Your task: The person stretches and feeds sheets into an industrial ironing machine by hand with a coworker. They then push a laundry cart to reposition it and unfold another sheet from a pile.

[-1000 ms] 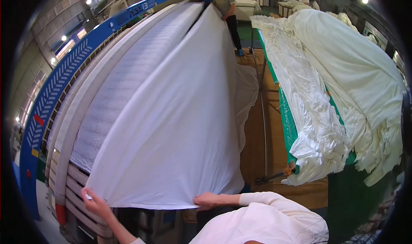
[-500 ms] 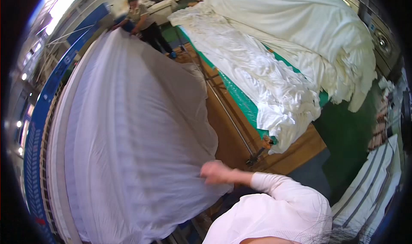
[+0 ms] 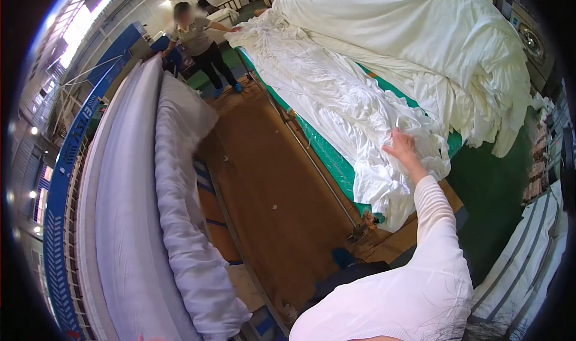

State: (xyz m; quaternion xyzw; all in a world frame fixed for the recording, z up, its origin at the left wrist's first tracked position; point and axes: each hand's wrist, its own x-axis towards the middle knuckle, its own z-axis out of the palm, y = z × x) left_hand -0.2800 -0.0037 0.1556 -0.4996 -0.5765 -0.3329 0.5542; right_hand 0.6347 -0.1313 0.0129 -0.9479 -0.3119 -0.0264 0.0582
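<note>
My right hand (image 3: 403,144) reaches out over the heap of crumpled white sheets (image 3: 366,113) on the green-covered table. Its thumb and forefinger are apart, and the fingertips touch or nearly touch the cloth. Of my left hand only a blurred sliver shows at the bottom edge, beside the pale lilac-white sheet (image 3: 135,191) on the machine. That sheet lies lengthwise over the machine's feed side, its near edge hanging in a bunched, rippled fold (image 3: 186,245).
A co-worker (image 3: 195,38) stands at the far end, one hand by the machine, the other on the white heap. The blue machine frame (image 3: 75,137) runs along the left. Brown flooring (image 3: 270,191) lies between machine and table. Striped white cloth (image 3: 522,257) is at right.
The lilac-white sheet, billowing across the aisle before, has dropped back against the machine. My right hand has moved from it up and right to the white heap. The co-worker has reached toward the heap.
</note>
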